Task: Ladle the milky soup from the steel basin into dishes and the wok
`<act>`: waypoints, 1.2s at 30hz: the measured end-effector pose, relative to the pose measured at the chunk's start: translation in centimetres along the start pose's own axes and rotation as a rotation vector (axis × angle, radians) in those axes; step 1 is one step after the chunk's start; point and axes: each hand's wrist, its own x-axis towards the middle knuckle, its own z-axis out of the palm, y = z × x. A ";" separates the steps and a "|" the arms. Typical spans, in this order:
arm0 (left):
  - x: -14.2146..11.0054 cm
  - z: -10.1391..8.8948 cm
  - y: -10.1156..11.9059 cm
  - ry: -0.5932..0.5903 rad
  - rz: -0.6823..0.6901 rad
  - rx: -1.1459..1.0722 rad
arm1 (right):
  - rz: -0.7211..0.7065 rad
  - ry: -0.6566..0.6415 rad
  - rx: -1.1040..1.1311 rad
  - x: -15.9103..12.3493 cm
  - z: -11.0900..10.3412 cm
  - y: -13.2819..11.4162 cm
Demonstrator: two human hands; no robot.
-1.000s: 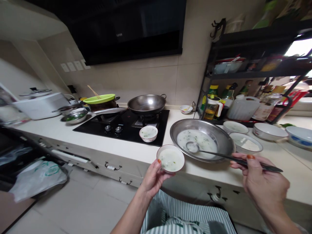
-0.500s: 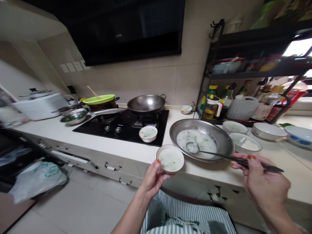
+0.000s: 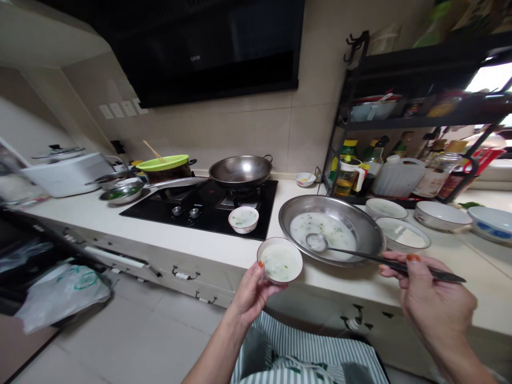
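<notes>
My left hand (image 3: 256,290) grips a small bowl (image 3: 281,260) of whitish soup with green bits, thumb on its rim, just in front of the counter edge. Closed around the black handle of a ladle (image 3: 356,253) is my right hand (image 3: 434,293). The ladle's round head lies in the wide steel basin (image 3: 288,213), at the surface of the same pale soup. A filled bowl (image 3: 244,220) stands on the front of the black stove. Right of the basin, two more bowls hold white liquid: one behind (image 3: 386,209) and one nearer (image 3: 404,234), with a white piece showing in it.
A steel wok (image 3: 240,172) rests on the gas stove (image 3: 192,208); a pot with a green basket (image 3: 164,163) stands left of it. Two other bowls, one plain (image 3: 442,216) and one blue-patterned (image 3: 490,223), sit far right. A black rack (image 3: 416,124) holds bottles.
</notes>
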 end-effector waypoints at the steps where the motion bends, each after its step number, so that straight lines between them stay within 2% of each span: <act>1: 0.0 0.0 0.0 -0.003 0.001 0.002 | 0.004 -0.001 0.003 0.0 0.0 0.0; 9: 0.0 0.1 -0.1 0.015 0.005 0.002 | 0.018 0.010 0.059 0.0 0.1 -0.2; 15: 0.0 -0.1 -0.1 -0.002 0.002 0.001 | 0.030 -0.002 -0.001 0.0 0.2 -1.0; 24: 0.0 -0.1 -0.1 -0.015 0.006 -0.005 | 0.015 0.001 0.008 0.1 0.3 -0.6; 31: 0.0 -0.2 -0.1 -0.031 0.005 0.000 | -0.062 0.007 0.115 -0.6 1.0 -3.5; 36: 0.0 -0.1 -0.1 -0.009 0.006 -0.004 | -0.087 -0.086 0.193 -2.3 1.9 -4.7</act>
